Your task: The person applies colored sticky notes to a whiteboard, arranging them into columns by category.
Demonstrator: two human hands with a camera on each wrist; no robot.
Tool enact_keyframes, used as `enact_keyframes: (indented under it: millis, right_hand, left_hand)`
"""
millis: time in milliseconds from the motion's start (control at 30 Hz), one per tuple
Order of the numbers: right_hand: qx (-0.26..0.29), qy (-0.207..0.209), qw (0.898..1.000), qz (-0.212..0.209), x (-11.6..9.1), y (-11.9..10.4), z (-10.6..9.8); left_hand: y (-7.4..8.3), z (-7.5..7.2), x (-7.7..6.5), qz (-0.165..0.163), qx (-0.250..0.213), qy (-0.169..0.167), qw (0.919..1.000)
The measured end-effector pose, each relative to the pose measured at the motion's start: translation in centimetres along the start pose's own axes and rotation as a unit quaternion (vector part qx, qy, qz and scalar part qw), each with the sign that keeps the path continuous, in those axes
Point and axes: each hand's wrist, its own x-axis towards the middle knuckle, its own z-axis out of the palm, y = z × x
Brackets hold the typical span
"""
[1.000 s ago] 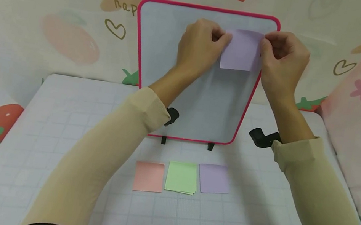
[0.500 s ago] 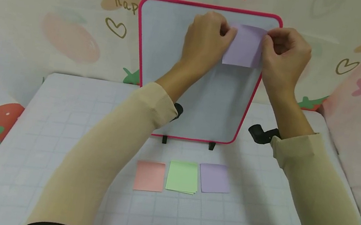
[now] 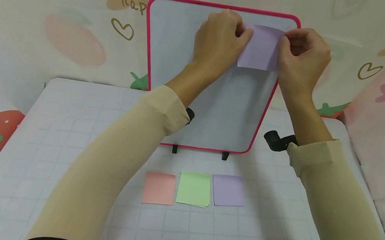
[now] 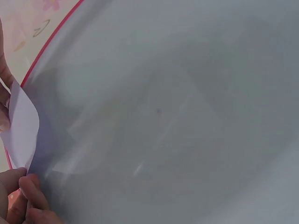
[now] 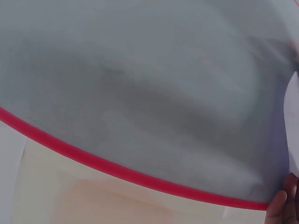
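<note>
Between my hands, a purple sticky note (image 3: 260, 49) is held up at the upper right of a whiteboard (image 3: 176, 48) with a pink frame. My left hand (image 3: 219, 44) pinches the note's left edge between thumb and fingers. At its upper right corner my right hand (image 3: 304, 60) pinches it, beside the board's frame. In the left wrist view the sticky note (image 4: 22, 128) bows outward, with part of it apart from the board. Only a sliver of the sticky note (image 5: 293, 123) shows in the right wrist view, near my right fingertips (image 5: 276, 205).
On the table (image 3: 78, 120) in front of the board lie pink sticky notes (image 3: 158, 189), a green stack (image 3: 194, 189) and purple sticky notes (image 3: 228, 191) in a row. Two black feet (image 3: 175, 149) hold the board up. A patterned cloth (image 3: 74, 42) hangs behind.
Both hands have risen slightly in view with the purple note, the left also shifting a little right. Over the last half second they barely move. The grips are the same.
</note>
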Motion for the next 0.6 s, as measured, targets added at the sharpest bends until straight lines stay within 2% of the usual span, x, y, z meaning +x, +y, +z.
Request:
enact_keyframes:
  millis: [233, 600]
  right_hand:
    - [-0.016, 0.005, 1.0, 0.002, 0.03, -0.19, 0.09]
    - [-0.054, 0.0, 0.998, 0.012, 0.09, -0.13, 0.03]
  left_hand:
    - [-0.24, -0.05, 0.06, 0.003, 0.018, 0.001, 0.9998]
    - [-0.52, 0.02, -0.1, 0.0, 0.011, -0.002, 0.9999]
